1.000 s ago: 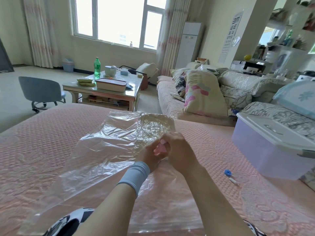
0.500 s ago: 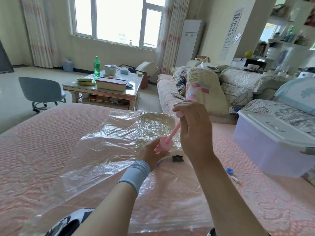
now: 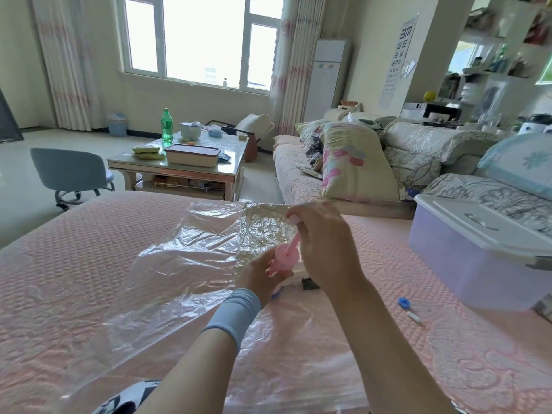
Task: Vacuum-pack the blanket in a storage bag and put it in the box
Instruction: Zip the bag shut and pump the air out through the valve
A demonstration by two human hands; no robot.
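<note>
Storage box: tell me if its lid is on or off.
On. The white lid covers the storage box, sitting flat across its top.

Bright daylight floods in from the blown-out window (image 3: 206, 40) — soft shadows, bowed edges, slight overall blur.

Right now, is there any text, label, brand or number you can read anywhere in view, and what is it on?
"E"-shaped symbols in shrinking rows: eye chart on the wall; only the top rows are legible, the lower ones too small.
Green bottle on the coffee table: label too blurred to read.
Storage box, vacuum bag and pink pump: no readable text.
</note>
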